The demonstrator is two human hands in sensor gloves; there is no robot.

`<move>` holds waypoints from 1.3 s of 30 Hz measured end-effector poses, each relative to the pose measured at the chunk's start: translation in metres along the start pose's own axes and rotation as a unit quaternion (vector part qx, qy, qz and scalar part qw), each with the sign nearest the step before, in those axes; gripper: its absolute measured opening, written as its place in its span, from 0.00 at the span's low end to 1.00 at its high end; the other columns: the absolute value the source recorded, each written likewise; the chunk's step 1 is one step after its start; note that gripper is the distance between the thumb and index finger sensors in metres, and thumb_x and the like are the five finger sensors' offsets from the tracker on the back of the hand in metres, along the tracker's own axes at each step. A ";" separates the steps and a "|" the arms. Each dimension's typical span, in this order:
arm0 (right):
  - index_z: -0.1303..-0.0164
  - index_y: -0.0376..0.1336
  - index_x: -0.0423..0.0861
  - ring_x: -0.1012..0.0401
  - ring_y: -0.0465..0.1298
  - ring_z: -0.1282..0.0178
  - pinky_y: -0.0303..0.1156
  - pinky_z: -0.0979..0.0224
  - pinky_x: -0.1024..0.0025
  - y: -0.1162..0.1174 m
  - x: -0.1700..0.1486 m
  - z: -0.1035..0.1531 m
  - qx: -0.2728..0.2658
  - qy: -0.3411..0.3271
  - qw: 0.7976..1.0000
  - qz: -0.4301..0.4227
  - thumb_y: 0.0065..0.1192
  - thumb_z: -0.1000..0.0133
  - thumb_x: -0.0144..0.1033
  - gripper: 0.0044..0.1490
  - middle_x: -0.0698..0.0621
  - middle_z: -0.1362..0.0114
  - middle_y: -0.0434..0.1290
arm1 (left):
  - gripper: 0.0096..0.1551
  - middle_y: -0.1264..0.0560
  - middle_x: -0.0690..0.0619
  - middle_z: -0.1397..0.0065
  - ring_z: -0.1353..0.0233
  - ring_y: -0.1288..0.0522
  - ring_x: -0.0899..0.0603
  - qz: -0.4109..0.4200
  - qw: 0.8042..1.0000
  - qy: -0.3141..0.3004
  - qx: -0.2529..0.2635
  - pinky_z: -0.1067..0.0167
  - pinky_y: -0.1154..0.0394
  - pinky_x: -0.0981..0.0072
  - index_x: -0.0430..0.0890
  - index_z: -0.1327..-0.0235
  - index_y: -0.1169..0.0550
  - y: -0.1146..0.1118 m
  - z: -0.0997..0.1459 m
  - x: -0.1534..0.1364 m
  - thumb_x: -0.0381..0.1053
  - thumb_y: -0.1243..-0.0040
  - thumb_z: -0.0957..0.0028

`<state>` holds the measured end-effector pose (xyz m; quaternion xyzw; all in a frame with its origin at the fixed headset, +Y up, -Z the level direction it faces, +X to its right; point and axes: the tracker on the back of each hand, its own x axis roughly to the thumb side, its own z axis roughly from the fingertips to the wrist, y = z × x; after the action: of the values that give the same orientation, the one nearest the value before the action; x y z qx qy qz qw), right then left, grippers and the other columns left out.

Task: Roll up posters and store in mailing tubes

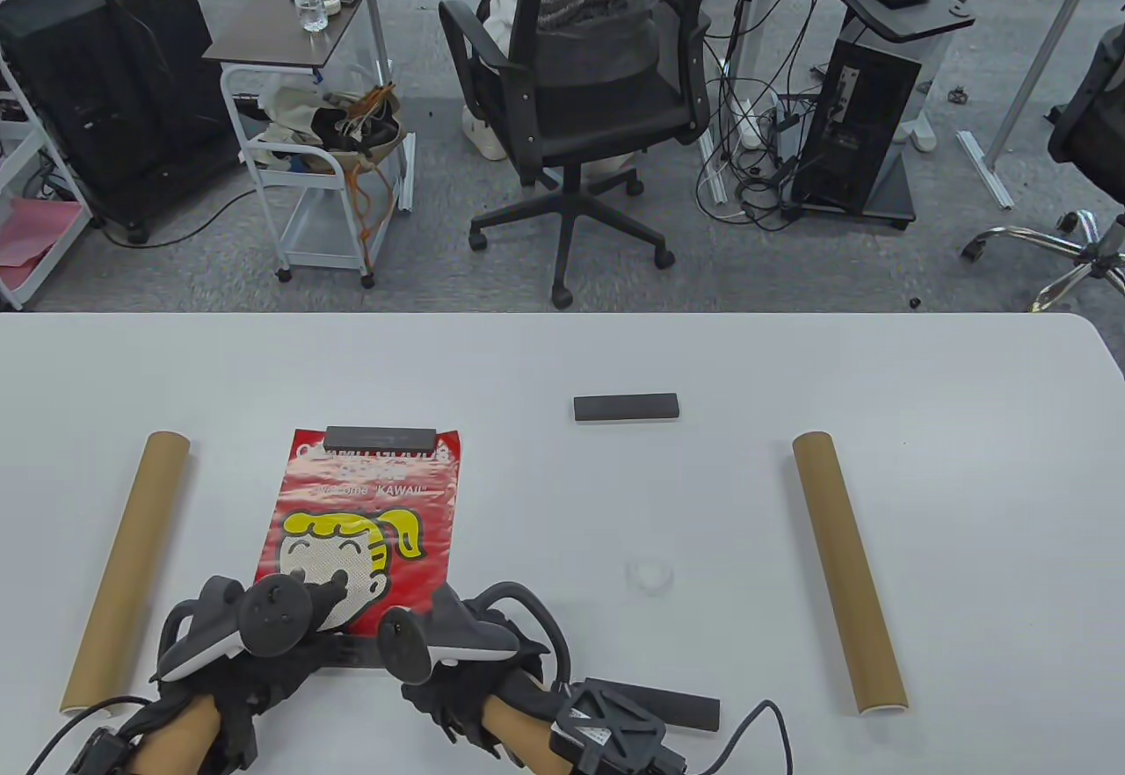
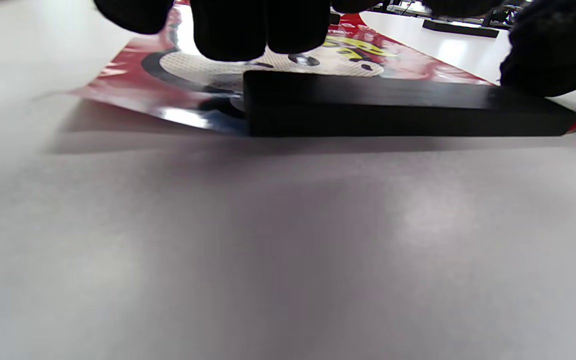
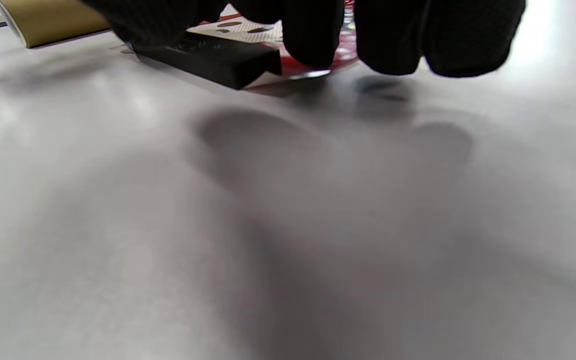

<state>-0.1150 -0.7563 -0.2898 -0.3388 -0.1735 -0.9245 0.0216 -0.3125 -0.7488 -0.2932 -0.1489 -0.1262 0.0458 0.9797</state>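
Poster [image 1: 365,516] lies flat on the white counter [image 1: 791,371] at about 8 o'clock from counter centre, red with a cartoon face, a black bar [image 1: 380,438] weighting its 12 o'clock edge. We see a second black bar [image 2: 398,112] across its 6 o'clock edge, with both hands there. Left hand [image 1: 255,626] sits at the bar's left end, right hand [image 1: 457,634] at its right end; fingers [image 2: 260,27] hang just over bar and poster, but we cannot tell if they grip it or only touch. Cardboard tubes lie either side: left tube [image 1: 127,568] at 9 o'clock of the poster, right tube [image 1: 848,573] well apart at 3 o'clock. Two more black bars lie loose, one [image 1: 627,408] at 12 o'clock, one [image 1: 685,709] near the right wrist.
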 end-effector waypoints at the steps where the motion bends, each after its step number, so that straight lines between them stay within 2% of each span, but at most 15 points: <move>1: 0.27 0.44 0.44 0.36 0.60 0.26 0.65 0.33 0.37 0.003 0.000 0.001 -0.009 0.003 1.000 0.000 0.57 0.47 0.50 0.45 0.41 0.23 0.59 | 0.40 0.33 0.50 0.19 0.21 0.28 0.36 -0.003 1.000 -0.002 0.000 0.30 0.31 0.36 0.58 0.24 0.40 -0.001 0.000 0.002 0.65 0.47 0.50; 3: 0.27 0.44 0.43 0.37 0.60 0.26 0.66 0.33 0.37 0.004 0.000 0.003 -0.019 0.002 1.000 0.000 0.57 0.48 0.50 0.46 0.40 0.24 0.61 | 0.40 0.33 0.49 0.19 0.21 0.29 0.36 -0.004 1.000 -0.001 0.001 0.30 0.32 0.34 0.58 0.24 0.40 -0.002 -0.001 0.004 0.66 0.47 0.51; 5: 0.27 0.42 0.43 0.38 0.57 0.24 0.66 0.33 0.37 0.005 -0.003 0.004 0.006 0.006 1.000 -0.008 0.56 0.47 0.51 0.47 0.41 0.23 0.58 | 0.40 0.34 0.50 0.18 0.20 0.29 0.36 -0.003 1.000 0.001 0.001 0.29 0.32 0.35 0.57 0.23 0.40 -0.002 -0.002 0.007 0.66 0.47 0.50; 7: 0.27 0.42 0.42 0.38 0.57 0.24 0.65 0.33 0.37 0.005 -0.005 0.004 -0.004 0.007 1.000 -0.026 0.57 0.47 0.51 0.47 0.41 0.23 0.59 | 0.41 0.35 0.50 0.17 0.19 0.30 0.35 0.000 1.000 0.008 0.006 0.29 0.33 0.34 0.58 0.23 0.40 -0.002 -0.006 0.010 0.67 0.47 0.50; 9: 0.27 0.44 0.42 0.38 0.58 0.25 0.66 0.33 0.37 0.005 -0.005 0.004 -0.011 0.010 0.999 -0.030 0.57 0.47 0.51 0.47 0.41 0.24 0.60 | 0.41 0.37 0.49 0.16 0.18 0.32 0.34 0.017 1.000 0.025 -0.003 0.29 0.34 0.33 0.58 0.22 0.41 0.001 -0.017 0.012 0.67 0.47 0.50; 11: 0.27 0.43 0.42 0.38 0.57 0.24 0.66 0.33 0.37 0.005 -0.005 0.004 -0.004 0.009 1.000 -0.028 0.57 0.47 0.51 0.47 0.41 0.23 0.59 | 0.39 0.40 0.44 0.16 0.19 0.35 0.30 0.027 0.999 0.012 -0.018 0.29 0.35 0.32 0.61 0.23 0.39 0.006 -0.033 0.015 0.65 0.47 0.50; 13: 0.27 0.43 0.42 0.38 0.57 0.24 0.65 0.33 0.37 0.005 -0.005 0.005 -0.002 0.008 1.000 -0.026 0.57 0.47 0.51 0.47 0.41 0.23 0.59 | 0.39 0.46 0.43 0.14 0.17 0.39 0.29 0.017 0.998 0.040 -0.042 0.28 0.37 0.31 0.64 0.22 0.41 0.012 -0.058 0.017 0.66 0.49 0.50; 14: 0.27 0.43 0.43 0.39 0.57 0.24 0.65 0.33 0.37 0.005 -0.006 0.005 -0.001 0.007 1.000 -0.027 0.57 0.47 0.52 0.47 0.41 0.23 0.59 | 0.39 0.48 0.43 0.14 0.16 0.42 0.29 0.008 0.995 0.072 -0.061 0.28 0.39 0.30 0.65 0.22 0.43 0.015 -0.078 0.017 0.67 0.51 0.50; 18: 0.27 0.43 0.44 0.41 0.56 0.24 0.63 0.32 0.38 0.004 -0.012 0.005 0.009 0.006 0.999 -0.052 0.57 0.47 0.52 0.46 0.42 0.23 0.59 | 0.39 0.50 0.41 0.15 0.17 0.43 0.30 -0.019 0.987 0.129 -0.093 0.27 0.41 0.31 0.66 0.23 0.44 0.022 -0.142 0.015 0.69 0.55 0.51; 23: 0.27 0.43 0.44 0.42 0.55 0.23 0.62 0.31 0.39 0.005 -0.015 0.005 0.012 0.005 0.998 -0.067 0.57 0.47 0.52 0.46 0.43 0.23 0.59 | 0.39 0.51 0.40 0.17 0.17 0.46 0.29 -0.006 0.984 0.169 -0.052 0.27 0.40 0.32 0.67 0.24 0.45 0.030 -0.192 0.010 0.70 0.56 0.52; 26: 0.27 0.44 0.44 0.41 0.55 0.23 0.62 0.31 0.39 0.005 -0.015 0.005 0.013 0.004 0.998 -0.069 0.57 0.47 0.52 0.46 0.43 0.23 0.59 | 0.40 0.52 0.42 0.15 0.16 0.47 0.28 -0.002 0.982 0.180 -0.054 0.27 0.41 0.31 0.68 0.24 0.46 0.034 -0.205 0.006 0.71 0.56 0.53; 31: 0.27 0.44 0.45 0.42 0.56 0.24 0.62 0.31 0.39 0.004 -0.016 0.004 0.011 0.005 0.997 -0.072 0.57 0.47 0.52 0.46 0.43 0.23 0.59 | 0.42 0.54 0.44 0.14 0.19 0.44 0.30 -0.014 0.978 0.199 -0.057 0.32 0.33 0.40 0.69 0.23 0.49 0.038 -0.220 0.000 0.72 0.56 0.53; 34: 0.27 0.45 0.45 0.42 0.56 0.24 0.63 0.31 0.39 0.005 -0.015 0.004 0.008 0.006 0.998 -0.067 0.57 0.47 0.52 0.46 0.43 0.23 0.59 | 0.46 0.59 0.46 0.14 0.21 0.48 0.29 -0.038 0.975 0.208 -0.064 0.34 0.34 0.41 0.68 0.24 0.57 0.032 -0.228 0.001 0.74 0.58 0.55; 37: 0.27 0.45 0.44 0.41 0.57 0.24 0.63 0.32 0.39 0.004 -0.013 0.004 0.004 0.008 0.998 -0.062 0.57 0.47 0.52 0.46 0.43 0.23 0.60 | 0.50 0.63 0.45 0.15 0.18 0.51 0.30 -0.049 0.977 0.196 -0.066 0.29 0.38 0.38 0.63 0.25 0.63 0.032 -0.223 0.002 0.74 0.60 0.55; 39: 0.27 0.46 0.44 0.41 0.57 0.25 0.64 0.32 0.39 0.004 -0.013 0.003 -0.001 0.010 0.998 -0.059 0.58 0.48 0.52 0.45 0.43 0.24 0.61 | 0.52 0.66 0.43 0.17 0.16 0.55 0.30 -0.043 0.979 0.181 -0.083 0.27 0.42 0.33 0.61 0.26 0.65 0.035 -0.208 0.005 0.74 0.59 0.55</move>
<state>-0.1025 -0.7598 -0.2945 -0.3188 -0.1920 -0.9276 -0.0313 -0.2554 -0.7727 -0.4949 -0.2295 0.0435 -0.0344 0.9717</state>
